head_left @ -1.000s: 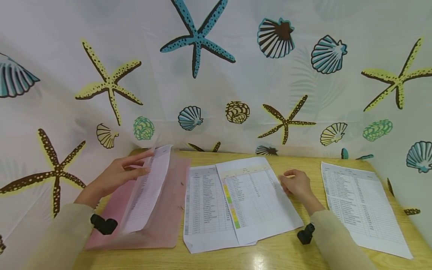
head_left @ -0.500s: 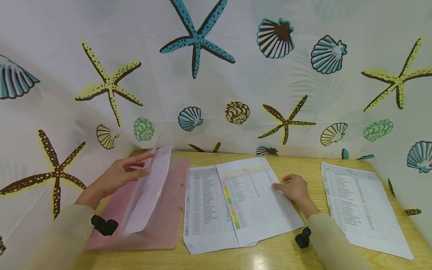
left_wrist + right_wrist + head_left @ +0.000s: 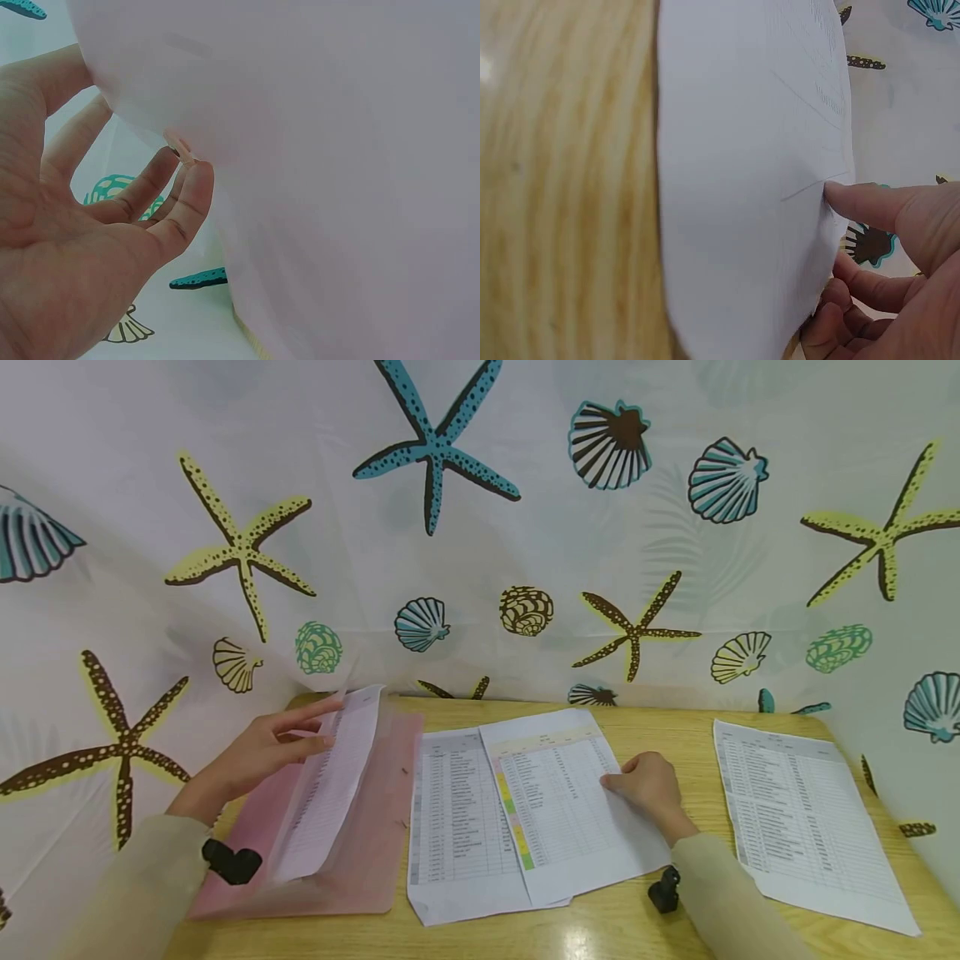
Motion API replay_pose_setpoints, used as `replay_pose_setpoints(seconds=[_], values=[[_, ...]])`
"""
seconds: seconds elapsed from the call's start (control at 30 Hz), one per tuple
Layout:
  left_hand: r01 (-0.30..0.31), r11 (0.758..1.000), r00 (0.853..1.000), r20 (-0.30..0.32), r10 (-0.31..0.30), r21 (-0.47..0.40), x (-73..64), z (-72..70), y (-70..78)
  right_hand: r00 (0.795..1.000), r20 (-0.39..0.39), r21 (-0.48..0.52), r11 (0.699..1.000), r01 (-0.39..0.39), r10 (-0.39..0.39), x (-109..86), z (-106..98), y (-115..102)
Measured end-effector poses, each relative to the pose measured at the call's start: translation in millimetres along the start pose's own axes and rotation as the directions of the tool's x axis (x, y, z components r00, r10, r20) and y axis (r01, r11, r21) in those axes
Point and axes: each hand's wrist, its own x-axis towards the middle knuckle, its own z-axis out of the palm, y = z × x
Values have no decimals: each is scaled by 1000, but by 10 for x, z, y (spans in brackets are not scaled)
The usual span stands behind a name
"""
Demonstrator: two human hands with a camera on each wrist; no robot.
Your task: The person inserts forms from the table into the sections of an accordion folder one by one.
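My left hand (image 3: 258, 752) holds up a translucent leaf of the pink folder (image 3: 386, 852) by its edge. A printed sheet (image 3: 341, 785) stands tilted with that leaf. In the left wrist view the fingers bend at the edge of the pale leaf (image 3: 337, 187), with a small tan piece at their tips. My right hand (image 3: 651, 787) pinches the right edge of a table-printed sheet (image 3: 566, 827) with a yellow and green column. Its thumb lies on top and the other fingers curl at the edge, as the right wrist view shows of this paper (image 3: 735, 180).
Another printed sheet (image 3: 453, 810) lies partly under the pinched one, beside the folder. A separate printed sheet (image 3: 810, 827) rests at the right of the wooden table (image 3: 615, 918). A white curtain (image 3: 480, 552) with starfish and shells hangs behind.
My right hand has moved left from beside the printed sheet onto its right edge and now pinches it. The left hand stays in place with the raised folder leaf.
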Motion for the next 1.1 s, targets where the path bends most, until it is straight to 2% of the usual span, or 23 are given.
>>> replay_pose_setpoints(seconds=[0.3,0.6,0.93,1.1], values=[[16,1000,1000,7,-16,1,4,4,4,1000,-14,13,1000,3,-3,-39,47,-53],[17,1000,1000,19,-17,-13,9,10,10,997,-60,-70,996,50,-54,-62,56,-103],[9,1000,1000,17,-9,-17,8,15,17,993,-58,83,991,103,-99,0,-37,-61],[1,1000,1000,19,-1,-19,9,22,15,999,15,143,989,37,-40,16,-76,-45]])
